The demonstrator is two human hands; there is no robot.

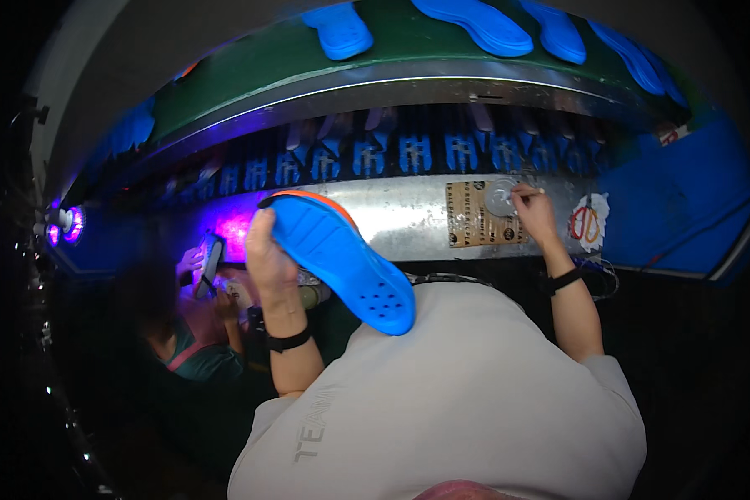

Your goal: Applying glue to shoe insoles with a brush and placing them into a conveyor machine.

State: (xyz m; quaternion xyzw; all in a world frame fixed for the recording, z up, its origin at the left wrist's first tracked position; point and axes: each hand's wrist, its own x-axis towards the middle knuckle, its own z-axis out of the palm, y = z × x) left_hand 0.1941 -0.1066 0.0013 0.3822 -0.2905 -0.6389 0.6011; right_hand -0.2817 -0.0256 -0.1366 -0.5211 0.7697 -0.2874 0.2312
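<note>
A lamp point(74, 225) on the left throws violet glare onto the metal bench point(392, 212), whose middle shines nearly white. Deep shadow fills the near corners, the co-worker point(204, 360) looks dim and soft, and distortion bows the far green conveyor point(396, 46).

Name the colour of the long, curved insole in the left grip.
This insole is bright blue, orange along one edge; best in head view.

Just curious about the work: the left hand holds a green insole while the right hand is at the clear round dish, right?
Not quite: the head view shows that the insole in the left hand is blue, not green. The right hand is indeed at the clear round dish.
</note>
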